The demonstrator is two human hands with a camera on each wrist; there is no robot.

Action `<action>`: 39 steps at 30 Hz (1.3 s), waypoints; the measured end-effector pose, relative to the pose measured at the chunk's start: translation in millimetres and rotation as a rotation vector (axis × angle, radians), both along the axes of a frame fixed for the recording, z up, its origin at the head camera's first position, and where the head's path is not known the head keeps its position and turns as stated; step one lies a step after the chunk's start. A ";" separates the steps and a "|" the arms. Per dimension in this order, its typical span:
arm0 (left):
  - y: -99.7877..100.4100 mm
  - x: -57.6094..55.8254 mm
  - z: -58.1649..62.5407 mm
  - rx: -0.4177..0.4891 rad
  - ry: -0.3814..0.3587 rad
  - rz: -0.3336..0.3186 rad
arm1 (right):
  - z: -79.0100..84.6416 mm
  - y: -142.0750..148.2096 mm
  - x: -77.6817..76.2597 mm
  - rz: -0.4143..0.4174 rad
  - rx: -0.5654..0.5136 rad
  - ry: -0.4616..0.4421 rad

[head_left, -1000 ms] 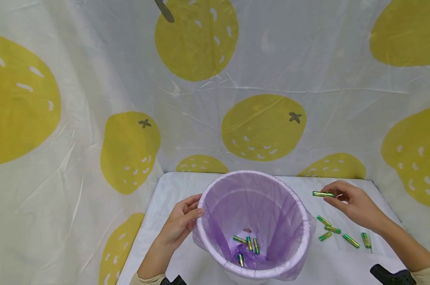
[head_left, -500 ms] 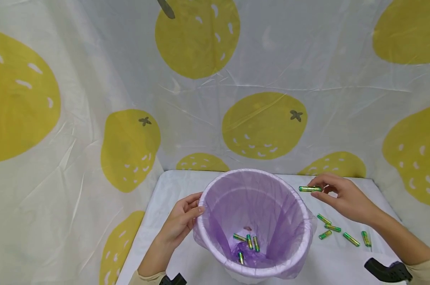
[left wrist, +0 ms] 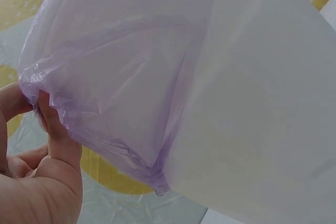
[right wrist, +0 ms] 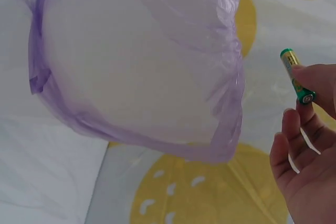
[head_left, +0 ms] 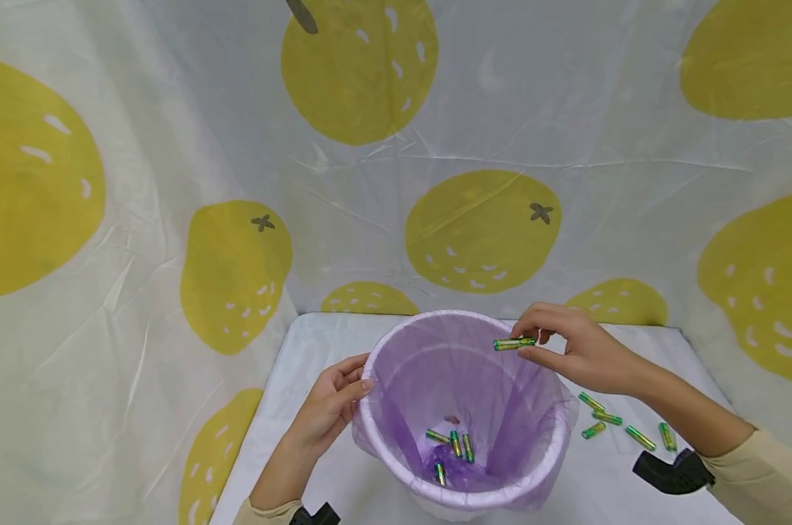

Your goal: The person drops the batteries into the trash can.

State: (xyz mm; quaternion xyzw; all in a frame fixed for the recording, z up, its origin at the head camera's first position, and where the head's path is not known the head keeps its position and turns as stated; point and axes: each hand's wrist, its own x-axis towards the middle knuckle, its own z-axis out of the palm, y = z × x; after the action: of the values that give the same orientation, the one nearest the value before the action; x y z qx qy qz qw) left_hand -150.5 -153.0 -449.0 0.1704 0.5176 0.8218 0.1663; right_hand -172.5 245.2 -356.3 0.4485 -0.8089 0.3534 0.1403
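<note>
Fruit-print cloth [head_left: 350,189] backs the white table [head_left: 350,485]. Since the earlier frames, the right hand [head_left: 573,346] has travelled left, pinching one battery [head_left: 514,343], which now appears over the bin's [head_left: 462,501] far right rim, unreleased. Four batteries inside [head_left: 468,448] and five lying right [head_left: 641,437] are unchanged; the left hand [head_left: 330,401] grips the left rim.

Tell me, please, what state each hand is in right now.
Left hand: gripping the bin, thumb on the near side.
Right hand: pinching a battery between thumb and fingers.
</note>
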 end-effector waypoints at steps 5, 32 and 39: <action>0.4 -0.6 -0.3 0.016 0.008 -0.004 | 7.6 -23.1 -3.6 0.046 -0.004 -0.038; 1.1 2.5 -0.8 0.009 -0.026 0.010 | 24.0 -94.9 -15.2 0.230 0.078 -0.001; 1.0 2.3 -1.9 0.006 -0.028 0.012 | 32.7 -105.1 -14.2 0.259 0.094 -0.027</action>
State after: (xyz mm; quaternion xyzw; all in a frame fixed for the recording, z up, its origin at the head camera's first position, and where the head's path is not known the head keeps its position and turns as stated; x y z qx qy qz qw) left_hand -148.2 -151.9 -450.9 0.1563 0.5137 0.8267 0.1681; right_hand -186.7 140.2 -323.6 0.5504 -0.7618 0.3361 0.0613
